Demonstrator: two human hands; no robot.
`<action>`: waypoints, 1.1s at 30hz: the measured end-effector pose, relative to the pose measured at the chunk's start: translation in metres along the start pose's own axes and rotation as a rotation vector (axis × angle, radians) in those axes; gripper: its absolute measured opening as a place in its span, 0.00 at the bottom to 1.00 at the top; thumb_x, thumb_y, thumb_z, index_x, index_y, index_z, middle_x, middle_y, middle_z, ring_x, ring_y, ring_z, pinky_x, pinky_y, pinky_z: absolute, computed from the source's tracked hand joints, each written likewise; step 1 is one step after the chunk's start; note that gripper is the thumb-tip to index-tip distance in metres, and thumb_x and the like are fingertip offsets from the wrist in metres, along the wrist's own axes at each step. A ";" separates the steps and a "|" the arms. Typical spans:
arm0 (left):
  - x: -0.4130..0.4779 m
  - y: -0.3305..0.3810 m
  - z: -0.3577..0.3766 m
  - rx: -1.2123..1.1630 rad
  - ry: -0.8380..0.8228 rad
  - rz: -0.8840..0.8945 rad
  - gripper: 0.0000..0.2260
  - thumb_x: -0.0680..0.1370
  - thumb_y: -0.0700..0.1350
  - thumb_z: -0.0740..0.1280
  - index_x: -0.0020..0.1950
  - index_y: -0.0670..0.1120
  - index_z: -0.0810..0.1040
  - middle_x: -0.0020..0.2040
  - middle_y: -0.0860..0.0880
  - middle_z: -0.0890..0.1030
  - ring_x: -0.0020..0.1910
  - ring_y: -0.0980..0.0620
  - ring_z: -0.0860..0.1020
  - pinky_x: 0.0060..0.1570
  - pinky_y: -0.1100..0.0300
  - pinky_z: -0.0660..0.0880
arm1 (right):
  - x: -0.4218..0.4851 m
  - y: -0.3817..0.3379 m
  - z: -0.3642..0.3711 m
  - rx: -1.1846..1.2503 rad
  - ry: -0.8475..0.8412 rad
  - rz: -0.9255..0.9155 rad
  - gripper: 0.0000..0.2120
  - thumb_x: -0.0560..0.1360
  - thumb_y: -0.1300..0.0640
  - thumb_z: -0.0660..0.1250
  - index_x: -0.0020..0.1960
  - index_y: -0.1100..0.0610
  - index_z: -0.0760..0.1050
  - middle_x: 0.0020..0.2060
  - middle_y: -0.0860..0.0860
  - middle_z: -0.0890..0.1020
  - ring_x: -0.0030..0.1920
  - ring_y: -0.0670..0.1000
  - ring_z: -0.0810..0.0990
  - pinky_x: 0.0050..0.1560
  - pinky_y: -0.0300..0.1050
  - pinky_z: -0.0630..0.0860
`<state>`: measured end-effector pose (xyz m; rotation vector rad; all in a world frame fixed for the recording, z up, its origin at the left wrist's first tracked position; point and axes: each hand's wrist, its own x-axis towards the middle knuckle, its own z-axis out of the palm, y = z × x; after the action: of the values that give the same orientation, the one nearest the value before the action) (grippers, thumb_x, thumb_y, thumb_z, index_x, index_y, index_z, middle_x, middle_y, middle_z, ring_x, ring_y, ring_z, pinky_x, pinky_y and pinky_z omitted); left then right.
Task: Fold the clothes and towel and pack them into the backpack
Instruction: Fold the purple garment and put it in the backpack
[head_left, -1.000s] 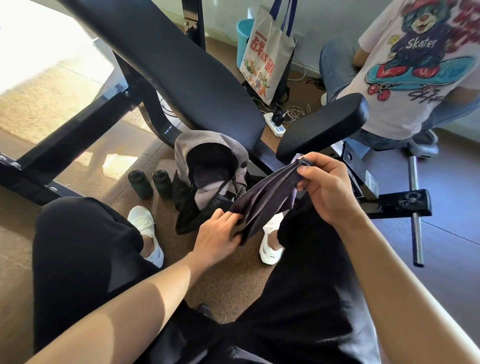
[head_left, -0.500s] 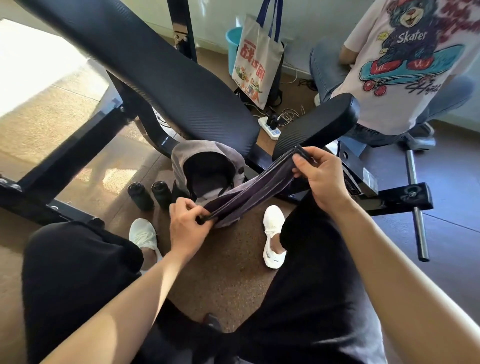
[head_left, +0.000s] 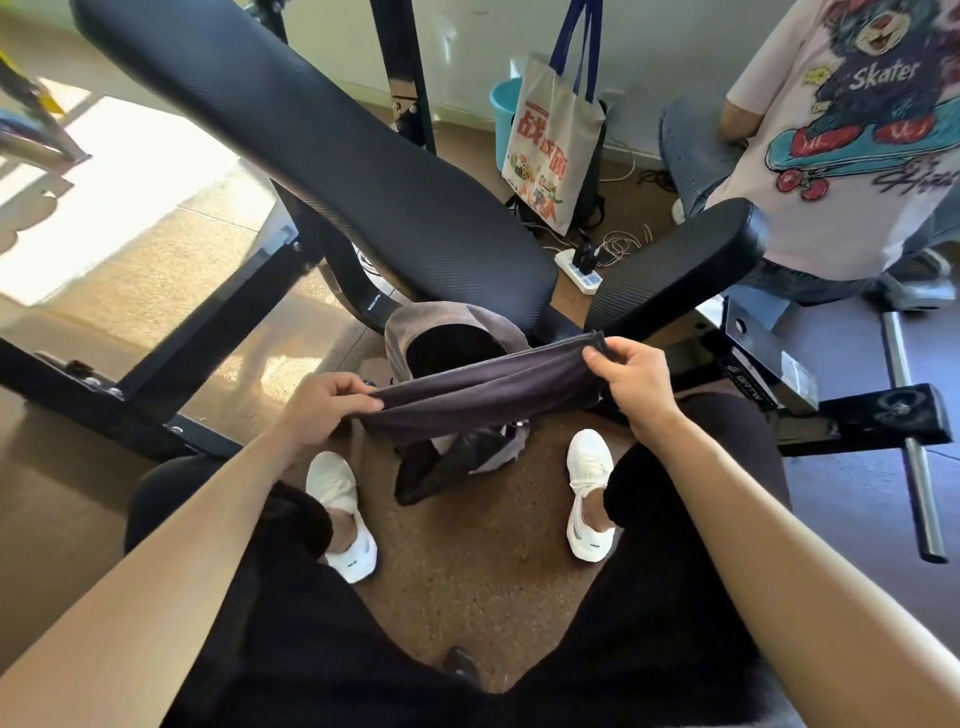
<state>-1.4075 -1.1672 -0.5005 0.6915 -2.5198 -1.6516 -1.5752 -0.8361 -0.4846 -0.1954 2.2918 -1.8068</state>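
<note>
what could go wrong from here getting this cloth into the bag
1. The dark cloth is held only at its ends, pinched by the left hand and the right hand. If either pinch slips, the fold will likely open.
2. Stretched out, it looks wider than the mouth of the backpack below, so it may catch on the rim.
3. No hand steadies the soft backpack, so pushing in may collapse it.

Open backpack (head_left: 410, 325) on brown floor (head_left: 478, 587)

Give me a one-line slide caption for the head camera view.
Person holds a folded dark cloth taut between left hand and right hand above the open backpack.
</note>
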 end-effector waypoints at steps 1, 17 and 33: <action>0.001 0.002 -0.003 -0.035 0.041 0.017 0.03 0.67 0.49 0.76 0.35 0.51 0.86 0.38 0.44 0.83 0.42 0.50 0.78 0.46 0.57 0.73 | 0.000 0.000 0.003 0.020 -0.021 0.000 0.04 0.79 0.62 0.70 0.50 0.59 0.84 0.45 0.59 0.86 0.45 0.51 0.82 0.52 0.53 0.81; -0.005 0.007 0.051 -0.626 0.335 -0.563 0.11 0.82 0.51 0.62 0.52 0.45 0.79 0.51 0.45 0.81 0.51 0.45 0.77 0.59 0.50 0.73 | 0.007 0.030 0.041 -0.180 0.038 0.005 0.09 0.84 0.56 0.62 0.54 0.60 0.77 0.49 0.53 0.83 0.52 0.53 0.81 0.58 0.50 0.76; 0.003 -0.006 0.054 -0.164 0.453 -0.254 0.14 0.86 0.49 0.58 0.69 0.50 0.77 0.67 0.50 0.76 0.63 0.51 0.73 0.58 0.60 0.70 | 0.015 0.043 0.046 -0.283 0.025 0.118 0.10 0.82 0.54 0.63 0.47 0.59 0.79 0.42 0.55 0.83 0.45 0.54 0.79 0.47 0.50 0.73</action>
<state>-1.4233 -1.1241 -0.5291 1.2450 -2.0248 -1.5272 -1.5770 -0.8727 -0.5380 -0.0804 2.5120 -1.4328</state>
